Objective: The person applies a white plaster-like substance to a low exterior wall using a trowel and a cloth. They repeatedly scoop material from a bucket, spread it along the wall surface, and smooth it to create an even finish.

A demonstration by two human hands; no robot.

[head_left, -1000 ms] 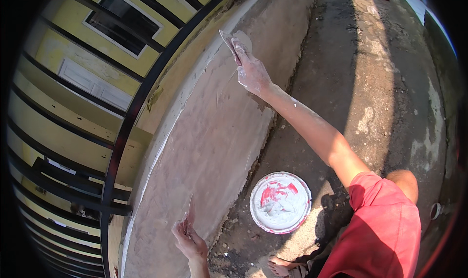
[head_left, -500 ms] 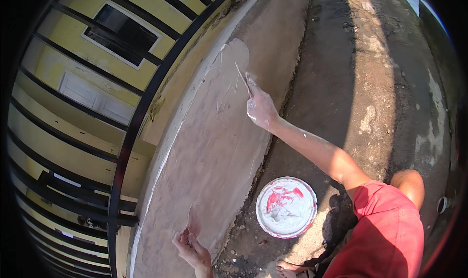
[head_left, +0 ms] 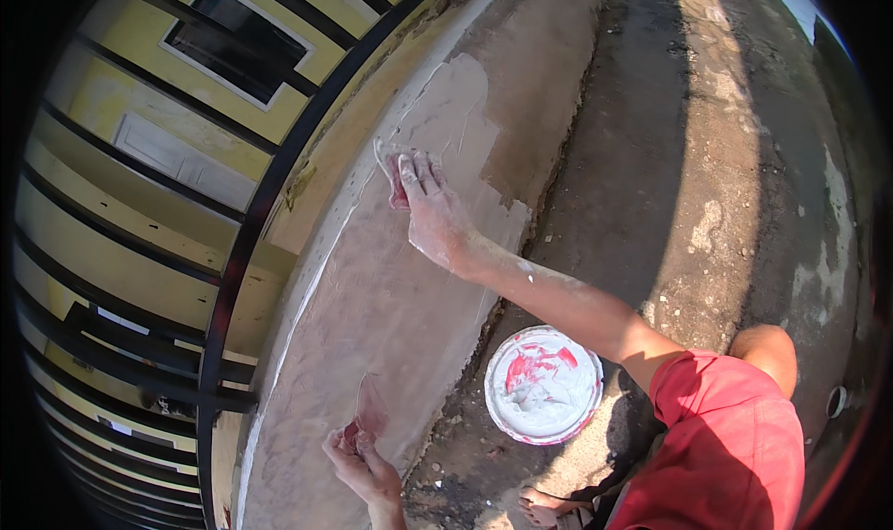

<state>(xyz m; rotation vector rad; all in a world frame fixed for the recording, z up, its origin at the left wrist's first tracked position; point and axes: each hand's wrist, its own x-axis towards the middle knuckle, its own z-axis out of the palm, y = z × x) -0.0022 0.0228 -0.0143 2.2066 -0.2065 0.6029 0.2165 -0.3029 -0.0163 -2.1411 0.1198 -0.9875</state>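
Observation:
A low, grey-brown plastered wall (head_left: 326, 325) runs from the near left to the far middle, with a lighter patch of wet putty (head_left: 465, 88) spread on its upper stretch. My right hand (head_left: 435, 216), whitened with paste, is closed on a red putty spreader (head_left: 398, 188) whose edge lies against the wall near its top edge. Lower down, my left hand (head_left: 367, 474) grips a second, reddish see-through putty spreader (head_left: 372, 409) by its base, blade upward. Right of the wall's foot stands a round tub (head_left: 493, 409) holding white putty (head_left: 549, 404) with red showing through.
Along the wall's left side rises a black metal railing (head_left: 265, 195), and behind it a yellow house (head_left: 102, 84) with a dark window (head_left: 237, 46). Rough ground (head_left: 633, 158) with a sunlit strip extends to the right. My bare foot (head_left: 539, 509) is near the tub.
My right hand has swept left and down across the wall with its spreader, and the pale putty patch has widened rightward and downward. My left hand has barely moved.

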